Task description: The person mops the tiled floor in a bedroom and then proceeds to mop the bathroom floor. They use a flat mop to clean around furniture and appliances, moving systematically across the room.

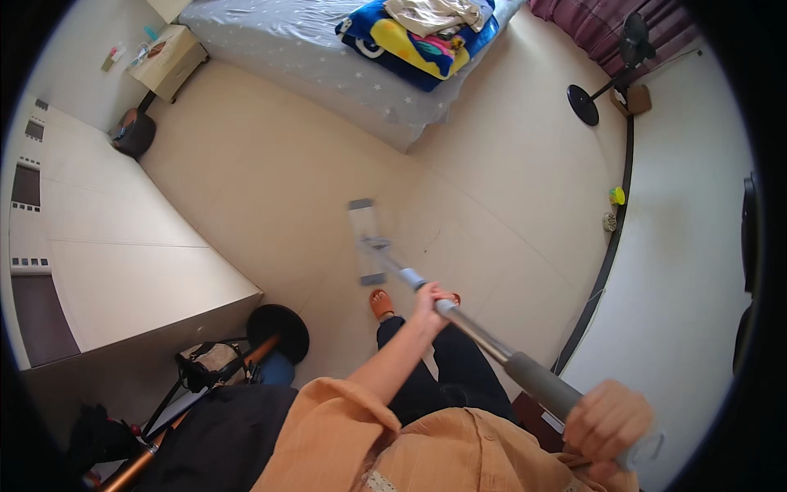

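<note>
A flat mop with a telescopic metal pole (482, 335) slants across the view from lower right to the middle of the floor. My left hand (432, 305) grips the pole's lower part, just above a grey collar. Around the top end, past the grey foam sleeve (547, 384), my right hand (609, 424) is closed. The mop's flat head (364, 243) lies on the beige tiled floor (276, 160) ahead of my feet, slightly blurred, with grey ends. One orange sandal (380, 304) shows just behind it; the other is mostly covered by my left hand.
A bed (295, 67) with folded blankets (424, 43) stands ahead. White cabinets (135, 240) line the left, beside a coat stand's round black base (278, 334). A black fan (583, 104) is far right. A yellow-green tub (616, 195) sits by the right wall, and a dark stool (133, 132) by the nightstand (172, 67).
</note>
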